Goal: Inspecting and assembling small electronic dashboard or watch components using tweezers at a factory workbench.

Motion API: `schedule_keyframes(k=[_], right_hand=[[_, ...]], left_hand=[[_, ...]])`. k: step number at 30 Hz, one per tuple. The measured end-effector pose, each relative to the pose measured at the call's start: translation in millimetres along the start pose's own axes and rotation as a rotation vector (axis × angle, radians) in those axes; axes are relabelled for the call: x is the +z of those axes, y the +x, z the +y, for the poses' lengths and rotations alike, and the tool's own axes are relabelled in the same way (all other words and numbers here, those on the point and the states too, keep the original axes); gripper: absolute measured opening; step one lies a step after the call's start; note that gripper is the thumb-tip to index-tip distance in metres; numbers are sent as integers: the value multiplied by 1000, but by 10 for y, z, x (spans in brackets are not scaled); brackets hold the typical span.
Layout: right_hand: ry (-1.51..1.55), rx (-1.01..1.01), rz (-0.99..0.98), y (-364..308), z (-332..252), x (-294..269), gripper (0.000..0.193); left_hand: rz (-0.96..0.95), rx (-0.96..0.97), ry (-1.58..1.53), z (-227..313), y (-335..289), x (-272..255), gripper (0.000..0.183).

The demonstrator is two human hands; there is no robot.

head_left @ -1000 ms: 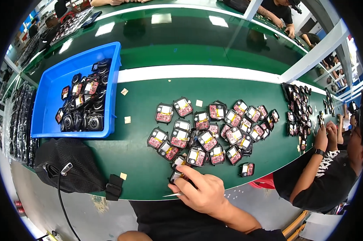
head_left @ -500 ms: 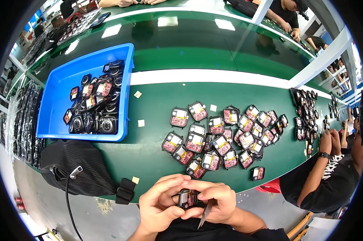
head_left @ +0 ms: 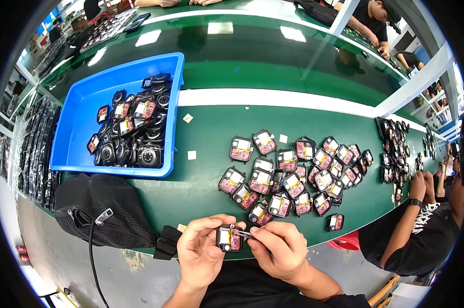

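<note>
My left hand (head_left: 201, 256) grips an opened smartwatch case (head_left: 224, 239) by its edges, just in front of the table edge. A white block, a red circuit board and a bit of yellow tape show in its face. Between thumb and fingers, my right hand (head_left: 283, 251) pinches metal tweezers (head_left: 245, 234). Their tips reach over the board near the yellow tape; whether they touch it I cannot tell. Beyond my hands, several similar open watch cases (head_left: 261, 179) lie in a loose group on the green table (head_left: 206, 190). One watch case (head_left: 335, 222) lies apart, near the front edge.
At left stands a blue bin (head_left: 67, 138) holding several watch cases. A black mesh bag (head_left: 103, 210) sits before it, beside stacked wrapped trays (head_left: 34, 159). More watch parts (head_left: 394, 149) lie at right, near a co-worker's hands (head_left: 422, 185). Other people sit across the table.
The watch case has turned from edge-on to face up. My right hand has brought the tweezers from hanging downward to pointing at the circuit board. The whole view has shifted slightly.
</note>
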State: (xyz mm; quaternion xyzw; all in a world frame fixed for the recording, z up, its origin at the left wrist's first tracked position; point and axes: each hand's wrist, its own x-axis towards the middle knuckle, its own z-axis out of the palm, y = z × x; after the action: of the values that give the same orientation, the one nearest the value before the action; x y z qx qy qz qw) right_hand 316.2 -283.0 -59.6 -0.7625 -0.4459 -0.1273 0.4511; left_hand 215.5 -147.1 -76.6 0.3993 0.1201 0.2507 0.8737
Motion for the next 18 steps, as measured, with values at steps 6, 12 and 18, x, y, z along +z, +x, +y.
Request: schedule_keyframes(k=[6, 12, 18], right_hand=[[-53, -52, 10, -23, 14, 30, 32], [-70, -53, 15, -27, 21, 32, 32], [-82, -47, 4, -41, 11, 11, 30]], left_hand=[[-32, -13, 0, 4, 6, -23, 57], [-51, -18, 38, 12, 5, -18, 56], [-107, -35, 5, 5, -10, -67, 52]])
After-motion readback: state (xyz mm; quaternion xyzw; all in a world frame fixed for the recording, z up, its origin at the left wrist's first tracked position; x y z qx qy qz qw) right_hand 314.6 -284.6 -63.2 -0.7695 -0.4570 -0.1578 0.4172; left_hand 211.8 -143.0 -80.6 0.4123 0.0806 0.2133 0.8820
